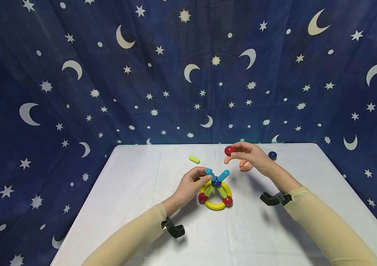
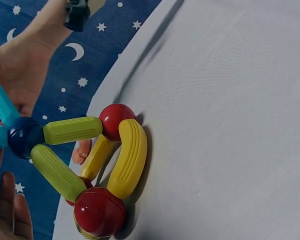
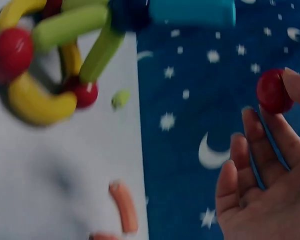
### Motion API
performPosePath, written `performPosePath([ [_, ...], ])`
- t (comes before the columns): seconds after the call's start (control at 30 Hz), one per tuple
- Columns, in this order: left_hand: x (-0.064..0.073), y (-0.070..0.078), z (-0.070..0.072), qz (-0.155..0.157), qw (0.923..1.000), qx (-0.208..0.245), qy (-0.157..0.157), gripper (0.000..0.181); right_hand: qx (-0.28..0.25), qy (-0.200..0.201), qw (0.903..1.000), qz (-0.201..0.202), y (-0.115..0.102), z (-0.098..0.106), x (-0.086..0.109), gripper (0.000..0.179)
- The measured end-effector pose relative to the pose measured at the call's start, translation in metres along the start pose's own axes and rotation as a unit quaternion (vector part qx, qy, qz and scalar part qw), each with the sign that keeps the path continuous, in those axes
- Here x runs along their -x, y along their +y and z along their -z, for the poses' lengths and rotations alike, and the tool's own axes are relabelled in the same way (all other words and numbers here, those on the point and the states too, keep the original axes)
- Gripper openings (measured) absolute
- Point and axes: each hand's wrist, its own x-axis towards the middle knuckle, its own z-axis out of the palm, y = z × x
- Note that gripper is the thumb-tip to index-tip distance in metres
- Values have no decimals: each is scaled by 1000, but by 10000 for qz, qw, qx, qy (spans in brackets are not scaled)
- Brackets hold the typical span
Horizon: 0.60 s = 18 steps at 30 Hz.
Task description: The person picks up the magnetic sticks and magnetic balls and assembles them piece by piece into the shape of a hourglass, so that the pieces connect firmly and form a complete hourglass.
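A magnetic stick-and-ball structure stands on the table, with a ring of curved yellow sticks (image 1: 215,206) and red balls (image 1: 227,201) at the bottom. Green sticks (image 2: 72,130) slope up from it to a dark blue ball (image 2: 26,137), from which light blue sticks (image 1: 223,175) spread upward. My left hand (image 1: 190,184) pinches the left light blue stick (image 1: 209,172) near the top; its hold is partly hidden. To the right and farther back, my right hand (image 1: 253,157) pinches a red ball (image 3: 274,91) between thumb and fingertips, off the table.
Orange curved sticks (image 1: 246,168) lie beneath and beside my right hand. A loose green stick (image 1: 194,159) is behind the structure, and a loose dark blue ball (image 1: 272,155) sits at the back right. A starry dark blue cloth (image 1: 175,74) hangs behind the white table (image 1: 135,184).
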Motion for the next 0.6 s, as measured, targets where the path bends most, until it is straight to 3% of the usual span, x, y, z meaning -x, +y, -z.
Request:
performPosePath([
  [0.17,1,-1,0,-19,10000,60,-18,30,130,-835,9964,77,-16,-21,-10,46],
  [0.37,0,0,1,-58,9999,90,-6,28,296,-1752,9836,300,-29,-35,-22,41],
  [0.6,-2,2,1,-10,9999,143,-1,25,238,-2325,9713,446,-39,-42,-29,37],
])
